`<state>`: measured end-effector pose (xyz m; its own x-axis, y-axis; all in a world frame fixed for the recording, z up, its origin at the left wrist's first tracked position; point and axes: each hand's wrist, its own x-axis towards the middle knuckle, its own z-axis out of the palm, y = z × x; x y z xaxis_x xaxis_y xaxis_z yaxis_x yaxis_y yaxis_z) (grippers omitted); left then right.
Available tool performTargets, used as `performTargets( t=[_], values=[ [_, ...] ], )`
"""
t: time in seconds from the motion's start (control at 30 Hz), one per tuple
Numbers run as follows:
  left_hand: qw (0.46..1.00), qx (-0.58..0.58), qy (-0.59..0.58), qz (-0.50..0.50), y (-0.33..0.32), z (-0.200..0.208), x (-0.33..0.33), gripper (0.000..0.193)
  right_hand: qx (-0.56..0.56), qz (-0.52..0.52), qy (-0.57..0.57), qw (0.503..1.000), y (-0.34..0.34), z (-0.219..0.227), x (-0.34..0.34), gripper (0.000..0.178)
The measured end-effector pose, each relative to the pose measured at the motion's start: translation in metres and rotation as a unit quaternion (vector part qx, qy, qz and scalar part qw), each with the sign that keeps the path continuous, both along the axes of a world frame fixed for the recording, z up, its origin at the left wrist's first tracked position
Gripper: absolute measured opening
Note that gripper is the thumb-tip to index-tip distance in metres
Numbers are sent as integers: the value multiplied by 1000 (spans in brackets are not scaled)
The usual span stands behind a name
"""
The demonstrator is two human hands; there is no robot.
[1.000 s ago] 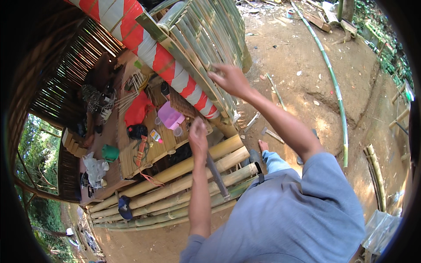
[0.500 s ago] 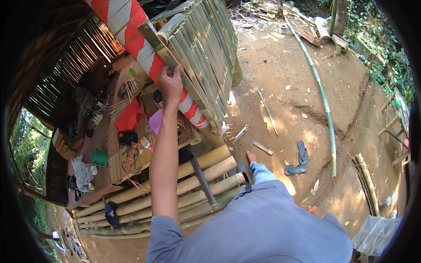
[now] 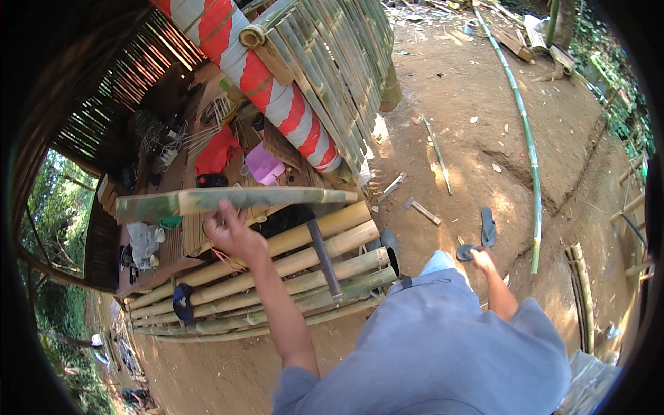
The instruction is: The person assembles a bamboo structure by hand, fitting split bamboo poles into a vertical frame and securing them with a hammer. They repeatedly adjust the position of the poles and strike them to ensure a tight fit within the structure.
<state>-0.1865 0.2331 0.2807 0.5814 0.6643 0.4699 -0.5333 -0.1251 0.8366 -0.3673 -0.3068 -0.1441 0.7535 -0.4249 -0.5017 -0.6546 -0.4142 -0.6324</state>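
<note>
My left hand (image 3: pixel 235 234) grips a flat split-bamboo slat (image 3: pixel 270 197) near its middle, fingers closed on its lower edge. The slat lies almost level across my view, above a rail of bamboo poles (image 3: pixel 325 270). Beyond its right end stands a slanting post (image 3: pixel 280 104) wrapped in red and white, beside a panel of upright bamboo slats (image 3: pixel 325 69). A round bamboo end (image 3: pixel 252 36) shows at the panel's top corner. My right hand (image 3: pixel 483 259) hangs low on the right, over a dark sandal (image 3: pixel 465 252). Its fingers look curled; their contents cannot be made out.
On the dirt ground lie a hammer (image 3: pixel 422 211), a second sandal (image 3: pixel 488 227), a thin stick (image 3: pixel 437 155) and a long green bamboo pole (image 3: pixel 522 124). The hut platform holds a purple container (image 3: pixel 264 164), red cloth (image 3: pixel 218 151) and plastic bag (image 3: pixel 144 243). A dark cap (image 3: pixel 182 303) hangs on the rail.
My left hand has brought the bamboo slat down from the panel's edge by the wrapped post, turning it nearly level. The right hand now shows beside my body. The view has shifted slightly.
</note>
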Motion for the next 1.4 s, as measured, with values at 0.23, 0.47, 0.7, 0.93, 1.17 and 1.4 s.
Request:
performTargets(
  t=[0.23,0.47,0.7,0.93,1.17,1.4],
  values=[
    [979,-156,126,20,-57,-74,-66,19,110,145,-210,961,45,118,163,44],
    [928,-302,218,8,-225,-142,-47,19,58,409,-239,879,12,164,125,58],
    [897,-274,323,-126,-344,-171,-20,18,10,454,-112,884,-118,189,128,52],
    [860,-194,386,-271,-389,-163,14,29,-100,287,-23,952,-195,165,149,44],
    [925,-64,359,-106,-343,-137,89,20,-107,194,87,971,-239,112,143,48],
    [886,413,82,195,-248,38,189,15,-57,69,137,986,-280,24,99,57]
  ],
)
